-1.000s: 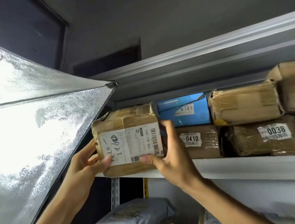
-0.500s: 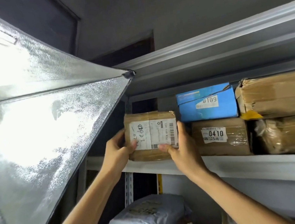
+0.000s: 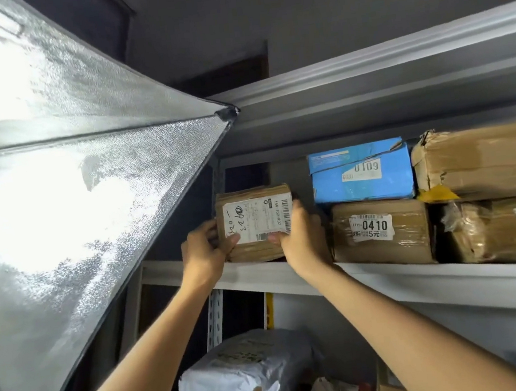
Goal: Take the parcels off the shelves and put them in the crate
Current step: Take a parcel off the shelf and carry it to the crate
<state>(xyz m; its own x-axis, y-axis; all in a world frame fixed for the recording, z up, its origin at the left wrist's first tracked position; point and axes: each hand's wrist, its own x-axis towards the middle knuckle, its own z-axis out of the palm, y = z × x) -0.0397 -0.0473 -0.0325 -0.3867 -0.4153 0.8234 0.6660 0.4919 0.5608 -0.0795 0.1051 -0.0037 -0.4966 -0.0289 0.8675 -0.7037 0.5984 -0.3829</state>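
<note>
Squarely between the 2 hands stands the small cardboard parcel [image 3: 255, 224], at the left end of the upper shelf [image 3: 388, 280], its labelled face turned toward the camera. It is clasped from both sides. The left hand [image 3: 207, 254] is set against its left edge and the right hand [image 3: 303, 238] against its right edge. 1 thumb from each hand is laid across the lower part of the label. The other fingers are curled round the sides and mostly hidden behind the carton, so their spread cannot be told.

Neither hand is nearer than the other, and the way out is judged to be straight back toward the person and then down. How deep the parcel runs into the shelf cannot be seen. Its base is at the shelf's front lip, and whether it is resting there or just lifted cannot be told.

The right hand occupies the gap beside the parcel marked 0410 [image 3: 379, 229], on which a blue box [image 3: 361, 172] is stacked. Room on the left is limited by a silver reflector panel [image 3: 56, 186] close by. The crate is not in view.
</note>
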